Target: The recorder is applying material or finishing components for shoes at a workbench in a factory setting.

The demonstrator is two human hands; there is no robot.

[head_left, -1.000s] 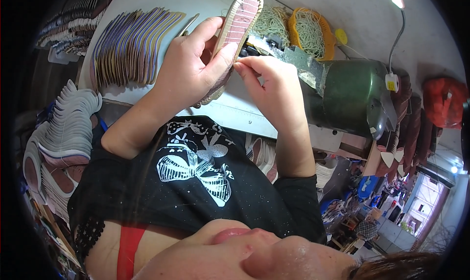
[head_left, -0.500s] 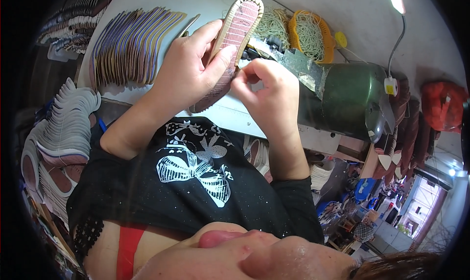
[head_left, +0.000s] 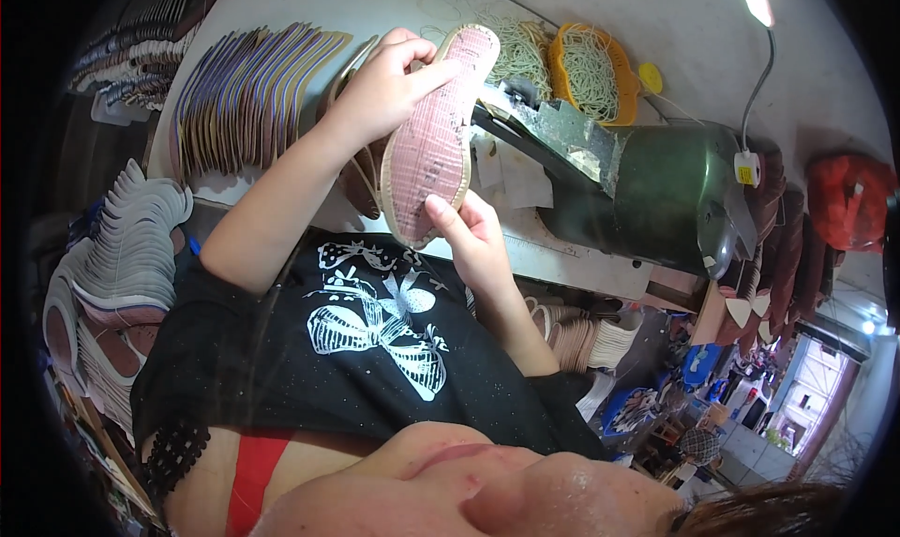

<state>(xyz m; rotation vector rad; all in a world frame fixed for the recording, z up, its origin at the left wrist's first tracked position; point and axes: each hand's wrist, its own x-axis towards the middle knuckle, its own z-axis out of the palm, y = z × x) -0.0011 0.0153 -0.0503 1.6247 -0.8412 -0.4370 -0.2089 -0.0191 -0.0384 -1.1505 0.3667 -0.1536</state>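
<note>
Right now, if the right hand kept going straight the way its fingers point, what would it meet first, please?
The right hand already touches the heel end of the pink shoe sole; its fingers point up-left, so that sole is first. Beyond it, probably the left hand, though depth is unclear.

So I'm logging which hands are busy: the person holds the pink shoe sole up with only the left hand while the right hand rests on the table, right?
Not quite. In the head view both hands are on the pink shoe sole: the left hand has its grip near the upper end, and the right hand holds the lower end, off the table.
</note>
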